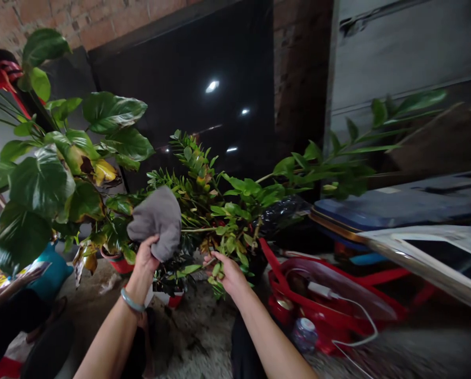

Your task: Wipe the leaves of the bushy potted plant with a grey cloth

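Grey cloth (156, 223) is filling my left hand (146, 260) as I'm following the work through the head camera. The fingers on that side are clamping its lower part, and the rest is billowing above the fist in a loose bunch. I'm judging that the bunching is helping the grip, since a gathered wad is easier to control than a flapping sheet. A pale bracelet (131, 300) is circling the wrist, clear of the fabric.

My right hand (227, 271) is sitting lower, at the near edge of the foliage, its fingers pinched together on a green sprig (216, 271). I'm reading that pinch as a way of steadying the leaves, because such thin growth would probably be giving way under a touch. Leaves are hiding some fingertips, so I'm not seeing how firm the hold is.

The sprig is lying in front of the leafy plants (239, 205), which are spreading before a dark panel (180, 89). The cloth is hanging to its left, apart from it; whether it's touching the foliage behind, I cannot tell.

A broad-leafed plant (38, 179) is crowding the left, above a red pot (119, 264). On the right, a white adapter (318, 289) is resting in a red plastic item (294, 300), its cable (368, 310) trailing over the edge, perhaps to keep it off the floor.
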`<state>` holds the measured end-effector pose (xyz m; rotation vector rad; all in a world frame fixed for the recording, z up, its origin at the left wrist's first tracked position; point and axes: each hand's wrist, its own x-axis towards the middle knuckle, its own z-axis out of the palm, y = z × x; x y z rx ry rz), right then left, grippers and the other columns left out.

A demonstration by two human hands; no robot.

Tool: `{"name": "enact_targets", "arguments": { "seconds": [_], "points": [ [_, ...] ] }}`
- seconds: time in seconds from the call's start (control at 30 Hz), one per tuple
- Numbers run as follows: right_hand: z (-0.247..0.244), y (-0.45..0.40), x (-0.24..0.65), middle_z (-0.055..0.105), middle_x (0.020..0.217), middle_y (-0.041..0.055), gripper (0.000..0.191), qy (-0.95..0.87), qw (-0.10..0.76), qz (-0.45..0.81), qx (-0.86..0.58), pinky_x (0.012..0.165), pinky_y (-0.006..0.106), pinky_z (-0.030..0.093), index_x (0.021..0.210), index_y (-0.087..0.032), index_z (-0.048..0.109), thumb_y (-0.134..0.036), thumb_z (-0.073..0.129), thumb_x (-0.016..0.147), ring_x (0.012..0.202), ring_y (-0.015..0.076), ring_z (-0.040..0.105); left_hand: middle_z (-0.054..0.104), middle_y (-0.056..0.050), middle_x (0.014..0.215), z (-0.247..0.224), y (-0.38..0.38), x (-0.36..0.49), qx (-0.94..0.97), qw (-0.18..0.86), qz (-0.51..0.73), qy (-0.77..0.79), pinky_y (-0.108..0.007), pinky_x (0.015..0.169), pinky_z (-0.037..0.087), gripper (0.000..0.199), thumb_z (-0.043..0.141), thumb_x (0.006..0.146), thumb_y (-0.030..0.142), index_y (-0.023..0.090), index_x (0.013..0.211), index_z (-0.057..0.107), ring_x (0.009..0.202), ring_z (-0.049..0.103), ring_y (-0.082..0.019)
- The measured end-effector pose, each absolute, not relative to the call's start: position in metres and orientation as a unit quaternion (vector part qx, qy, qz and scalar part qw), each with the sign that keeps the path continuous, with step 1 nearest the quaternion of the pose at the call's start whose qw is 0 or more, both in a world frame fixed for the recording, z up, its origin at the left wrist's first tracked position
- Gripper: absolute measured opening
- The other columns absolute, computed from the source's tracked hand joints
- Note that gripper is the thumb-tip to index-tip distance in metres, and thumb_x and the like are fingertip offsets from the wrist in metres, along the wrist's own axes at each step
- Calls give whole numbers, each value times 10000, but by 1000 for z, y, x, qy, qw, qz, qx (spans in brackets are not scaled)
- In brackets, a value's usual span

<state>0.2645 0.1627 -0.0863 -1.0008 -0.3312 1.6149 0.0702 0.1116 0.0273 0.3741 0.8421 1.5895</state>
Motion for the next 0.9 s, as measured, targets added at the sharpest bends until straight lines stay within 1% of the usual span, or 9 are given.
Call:
{"name": "enact_targets", "arguments": {
  "seconds": [0.07, 0.17, 0.27, 0.37, 0.43, 0.53, 0.63, 0.7, 0.9],
  "points": [
    [-88, 163, 266, 711, 568, 33, 12, -139, 571, 688, -426, 403, 259, 489, 771, -175, 609, -178, 616, 780, 438, 176, 648, 749, -82, 713, 0, 104, 80, 135, 647, 632, 405, -370, 831, 552, 249, 620, 648, -6, 101, 864, 682, 722, 722, -235],
    [-91, 165, 268, 685, 527, 24, 56, -140, 580, 687, -414, 411, 239, 486, 719, -168, 606, -159, 659, 734, 413, 158, 630, 739, -91, 670, -24, 79, 85, 134, 706, 547, 430, -448, 874, 532, 310, 613, 549, -55, 111, 801, 683, 816, 728, -306],
    [-91, 165, 268, 665, 501, 6, 77, -143, 584, 683, -415, 408, 234, 481, 697, -172, 595, -168, 664, 732, 402, 150, 618, 755, -82, 712, 0, 72, 83, 172, 707, 558, 399, -469, 910, 515, 375, 608, 515, -64, 137, 820, 694, 867, 721, -328],
    [-90, 164, 266, 688, 539, 6, 51, -136, 582, 684, -418, 426, 262, 507, 741, -183, 597, -194, 641, 763, 440, 169, 648, 771, -68, 794, 42, 94, 83, 215, 657, 633, 349, -435, 934, 509, 436, 631, 543, -43, 147, 928, 705, 875, 722, -304],
    [-90, 163, 264, 705, 567, 11, 16, -134, 584, 685, -414, 433, 267, 517, 782, -183, 605, -188, 620, 779, 465, 174, 666, 772, -54, 797, 51, 111, 86, 221, 624, 669, 339, -409, 936, 512, 448, 632, 569, -41, 146, 970, 698, 865, 726, -278],
    [-92, 163, 266, 697, 546, 14, 13, -131, 583, 684, -418, 387, 247, 484, 790, -172, 610, -180, 599, 787, 441, 169, 652, 761, -82, 742, 20, 117, 95, 181, 633, 638, 401, -410, 905, 529, 351, 621, 606, -45, 97, 919, 693, 812, 734, -273],
    [-93, 163, 269, 680, 516, 16, 16, -121, 581, 684, -424, 364, 235, 458, 762, -165, 607, -173, 611, 776, 413, 165, 636, 747, -133, 707, -24, 98, 99, 158, 670, 565, 455, -417, 870, 539, 208, 644, 630, -40, 55, 808, 695, 821, 733, -309],
    [-93, 163, 271, 675, 511, 15, 25, -120, 581, 681, -429, 357, 230, 450, 753, -166, 606, -172, 611, 777, 393, 157, 621, 750, -138, 720, -29, 85, 96, 158, 685, 549, 452, -417, 862, 542, 189, 648, 633, -39, 60, 784, 700, 827, 732, -319],
    [-90, 163, 267, 705, 579, 8, 30, -136, 575, 691, -416, 432, 261, 512, 783, -183, 603, -210, 616, 788, 471, 164, 661, 776, -83, 836, 50, 104, 76, 183, 659, 639, 353, -429, 905, 536, 383, 661, 624, 14, 120, 991, 696, 823, 733, -286]
  ]
}}
